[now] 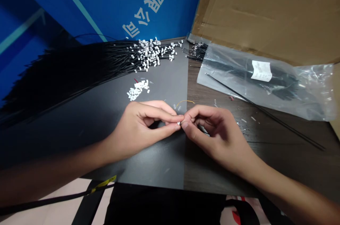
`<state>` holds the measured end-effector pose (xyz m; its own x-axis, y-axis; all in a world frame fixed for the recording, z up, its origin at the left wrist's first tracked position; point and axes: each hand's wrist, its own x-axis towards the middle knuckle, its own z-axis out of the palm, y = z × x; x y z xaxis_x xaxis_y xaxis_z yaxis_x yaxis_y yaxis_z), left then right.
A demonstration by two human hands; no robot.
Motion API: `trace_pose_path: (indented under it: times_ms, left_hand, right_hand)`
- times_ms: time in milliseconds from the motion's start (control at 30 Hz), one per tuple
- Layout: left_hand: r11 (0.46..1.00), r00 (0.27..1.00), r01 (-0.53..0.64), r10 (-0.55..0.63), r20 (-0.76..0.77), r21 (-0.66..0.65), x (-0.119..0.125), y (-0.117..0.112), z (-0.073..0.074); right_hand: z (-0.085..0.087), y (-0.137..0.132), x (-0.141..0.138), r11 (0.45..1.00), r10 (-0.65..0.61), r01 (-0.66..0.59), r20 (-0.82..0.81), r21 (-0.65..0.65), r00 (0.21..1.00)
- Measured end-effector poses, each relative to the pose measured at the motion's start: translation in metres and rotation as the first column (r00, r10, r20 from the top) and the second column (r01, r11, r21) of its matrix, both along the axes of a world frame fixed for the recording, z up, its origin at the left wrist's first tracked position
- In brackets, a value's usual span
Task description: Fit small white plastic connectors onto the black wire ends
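My left hand (pixel 148 122) and my right hand (pixel 212 129) meet fingertip to fingertip at the middle of the dark table (pixel 119 168). Both pinch a tiny white connector (pixel 179 123) between thumb and forefinger. Whether a wire runs from it is hidden by my fingers. A small heap of loose white connectors (pixel 137 90) lies just beyond my left hand. Further back, a large fan of black wires (pixel 79 65) ends in many white connectors (pixel 151 53).
A clear plastic bag (pixel 265 79) of black wires with a white label lies at the right, a single black wire (pixel 265 113) in front of it. Brown cardboard (pixel 265 9) stands behind, a blue board (pixel 106 1) at the back left. A short yellow wire (pixel 184 102) lies near my fingertips.
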<state>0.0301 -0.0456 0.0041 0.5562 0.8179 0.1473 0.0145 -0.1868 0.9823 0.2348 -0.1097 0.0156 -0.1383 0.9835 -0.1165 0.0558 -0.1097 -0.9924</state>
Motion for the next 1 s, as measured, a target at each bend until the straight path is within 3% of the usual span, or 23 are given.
trace_pose_path:
  times_ms: [633,867,1000]
  left_hand:
    - [0.996,0.996,-0.075,0.072,0.054,0.047,0.002,-0.003,0.006]
    - [0.996,0.994,-0.078,0.081,0.080,-0.033,0.003,-0.001,0.001]
    - [0.998,0.986,-0.045,0.050,0.157,-0.036,0.001,0.004,0.004]
  right_hand:
    - [0.006,0.001,0.001,0.999,0.001,0.000,-0.030,0.036,1.000]
    - [0.001,-0.001,-0.001,0.993,-0.026,0.016,0.083,0.114,0.996]
    - [0.007,0.008,0.010,0.981,0.033,-0.069,0.196,0.180,0.980]
